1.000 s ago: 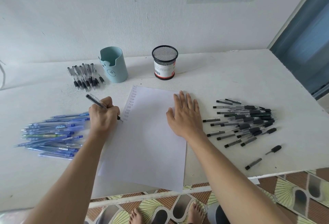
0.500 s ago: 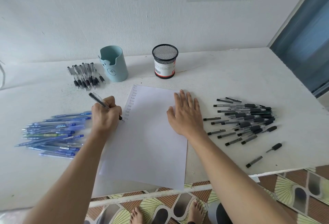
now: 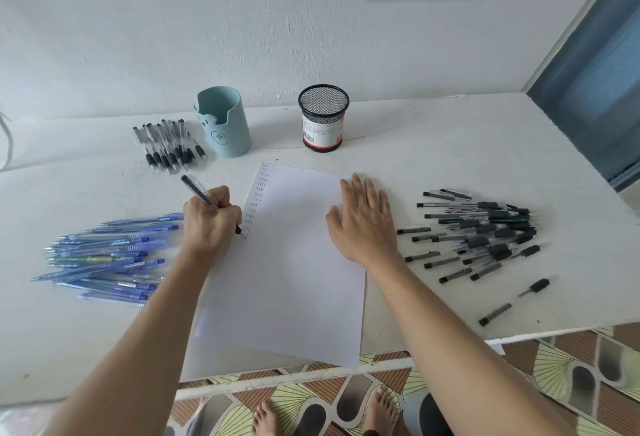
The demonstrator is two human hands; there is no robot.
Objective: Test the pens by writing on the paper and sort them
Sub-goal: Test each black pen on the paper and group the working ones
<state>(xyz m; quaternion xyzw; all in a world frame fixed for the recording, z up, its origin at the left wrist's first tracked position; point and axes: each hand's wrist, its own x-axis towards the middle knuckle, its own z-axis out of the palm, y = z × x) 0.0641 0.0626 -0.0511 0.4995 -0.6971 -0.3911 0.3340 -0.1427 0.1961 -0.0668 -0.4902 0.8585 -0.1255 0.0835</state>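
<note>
- Left hand (image 3: 211,224) curled round a black pen (image 3: 197,189). The tip is down on the left margin of the paper (image 3: 294,262), at the foot of a column of small handwritten words. The lowest word is too blurred to read.
- Right hand (image 3: 363,224) lies flat with straight fingers, pressing the paper's right side and gripping nothing.
- Paper sits mid-surface (image 3: 415,158), its near corner hanging over the front edge.
- Blue pens (image 3: 104,259) heaped just left of the writing hand, which hides some ends. They overlap too much to count.
- Black pens (image 3: 485,234) heaped right of the flat hand, also tangled.
- Two loose pen pieces (image 3: 535,286) lie apart near the front edge.
- At the back, a row of black-grip pens (image 3: 166,144) lies beside a pale blue cup (image 3: 225,123), with a mesh cup (image 3: 323,118) to the right. The contents of both cups cannot be seen.
- Bare feet (image 3: 381,411) are cut off at the bottom edge.
</note>
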